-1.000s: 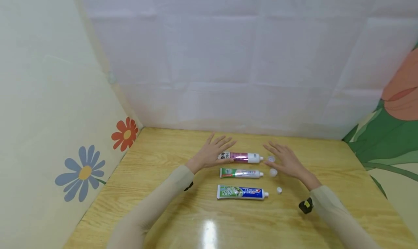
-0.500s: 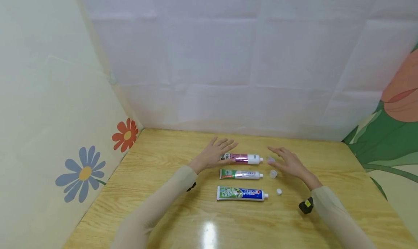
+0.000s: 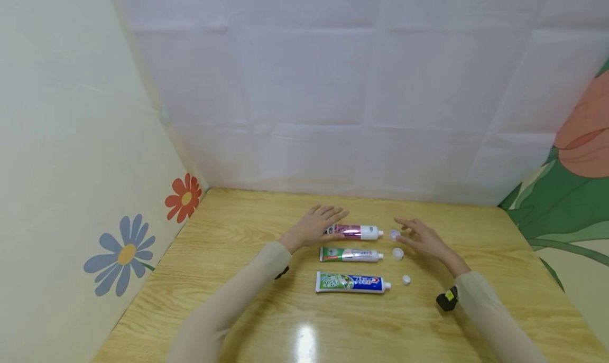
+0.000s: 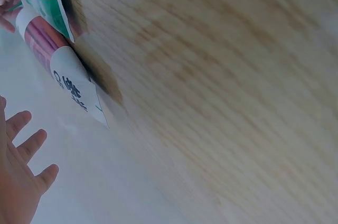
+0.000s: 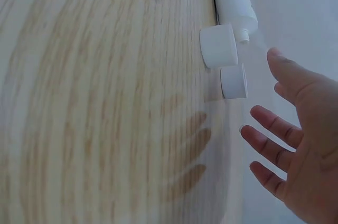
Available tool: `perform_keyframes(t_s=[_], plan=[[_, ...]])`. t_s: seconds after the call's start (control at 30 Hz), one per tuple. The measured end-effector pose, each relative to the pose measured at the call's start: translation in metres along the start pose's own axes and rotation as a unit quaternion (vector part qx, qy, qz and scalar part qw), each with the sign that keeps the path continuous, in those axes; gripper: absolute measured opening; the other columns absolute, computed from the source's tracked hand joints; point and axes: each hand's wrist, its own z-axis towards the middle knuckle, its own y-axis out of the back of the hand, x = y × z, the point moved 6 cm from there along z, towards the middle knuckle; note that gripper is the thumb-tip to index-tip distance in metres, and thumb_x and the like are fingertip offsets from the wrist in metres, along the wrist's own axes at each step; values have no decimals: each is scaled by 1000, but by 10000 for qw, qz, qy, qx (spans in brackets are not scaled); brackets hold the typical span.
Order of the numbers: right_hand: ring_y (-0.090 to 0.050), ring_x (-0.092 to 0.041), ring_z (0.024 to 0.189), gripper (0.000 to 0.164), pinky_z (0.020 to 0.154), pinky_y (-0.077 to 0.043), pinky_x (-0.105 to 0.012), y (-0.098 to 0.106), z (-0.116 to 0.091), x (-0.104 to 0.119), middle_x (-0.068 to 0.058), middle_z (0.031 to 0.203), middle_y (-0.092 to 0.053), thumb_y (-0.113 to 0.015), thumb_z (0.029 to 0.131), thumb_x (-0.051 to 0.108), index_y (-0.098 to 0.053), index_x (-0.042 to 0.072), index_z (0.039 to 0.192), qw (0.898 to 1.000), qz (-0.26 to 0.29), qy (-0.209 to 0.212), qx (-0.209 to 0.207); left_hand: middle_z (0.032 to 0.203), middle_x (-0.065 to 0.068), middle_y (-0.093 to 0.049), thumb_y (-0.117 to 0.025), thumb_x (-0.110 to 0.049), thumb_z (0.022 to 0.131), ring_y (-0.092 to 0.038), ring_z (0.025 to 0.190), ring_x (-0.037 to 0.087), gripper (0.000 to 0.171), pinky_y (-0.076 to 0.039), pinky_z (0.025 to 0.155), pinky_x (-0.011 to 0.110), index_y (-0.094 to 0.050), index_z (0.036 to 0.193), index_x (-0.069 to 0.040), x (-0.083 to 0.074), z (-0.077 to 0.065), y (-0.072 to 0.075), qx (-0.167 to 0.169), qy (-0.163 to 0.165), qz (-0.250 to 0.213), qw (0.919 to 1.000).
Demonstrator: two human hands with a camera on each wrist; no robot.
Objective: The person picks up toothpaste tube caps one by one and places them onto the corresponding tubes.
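We noted the purple-and-white toothpaste tube (image 3: 349, 232) lying crosswise, nozzle (image 3: 380, 233) toward the right grip (image 3: 425, 242), left grip (image 3: 313, 227) nearer. Both were spread, empty.

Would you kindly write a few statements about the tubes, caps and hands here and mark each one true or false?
1. The purple-and-white tube, the green-and-silver tube and the blue-and-green tube lie on the table. True.
2. The blue-and-green tube is capped. False: it is uncapped, and the small white cap lies apart from it.
3. The right hand is closer to the farthest cap than to the small white cap. True.
4. The person's other hand grips the green-and-silver tube. False: the left hand grips nothing.
5. All three tubes point their open ends toward the person's right. True.
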Motion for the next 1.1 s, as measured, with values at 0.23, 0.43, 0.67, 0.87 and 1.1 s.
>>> perform_keyframes(t_s=[0.23, 0.43, 0.67, 0.87, 1.1], plan=[[-57, -31, 93, 52, 77, -50, -49, 0, 1, 0, -20, 113, -55, -58, 92, 27, -43, 5, 136, 9995, 202, -93, 202, 151, 6, -28, -26, -65, 91, -30, 135, 29, 74, -22, 110, 51, -9, 150, -23, -1, 3, -6, 320, 39, -83, 9994], [-57, -29, 89, 46, 77, -50, -47, -3, 4, -1, -20, 107, -56, -59, 91, 21, -47, 2, 132, 9997, 157, -19, 199, 151, 6, -27, -26, -65, 91, -29, 136, 29, 74, -23, 110, 51, -8, 150, -25, 0, 6, -12, 478, 103, -343, 9982], [-53, -19, 82, 46, 71, -46, -32, -9, 3, -4, -14, 100, -56, -60, 91, 19, -49, -1, 130, 9996, 199, -16, 204, 150, 5, -28, -33, -65, 90, -29, 136, 26, 75, -25, 109, 52, -11, 150, -26, 2, 7, -18, 665, 216, -575, 9959], [-49, -16, 79, 48, 67, -43, -27, -12, 4, -6, -12, 97, -54, -62, 89, 19, -48, -2, 130, 9989, 363, -141, 259, 149, 4, -31, -37, -66, 88, -31, 134, 24, 77, -27, 109, 49, -13, 149, -27, 5, 8, -23, 766, 340, -692, 9941], [-48, -19, 81, 46, 68, -41, -30, -15, 5, -8, -12, 97, -54, -63, 88, 19, -50, -2, 127, 9978, 465, -266, 384, 145, 3, -36, -39, -69, 85, -36, 130, 22, 79, -31, 107, 46, -21, 148, -25, 6, 11, -29, 829, 255, -623, 9943]])
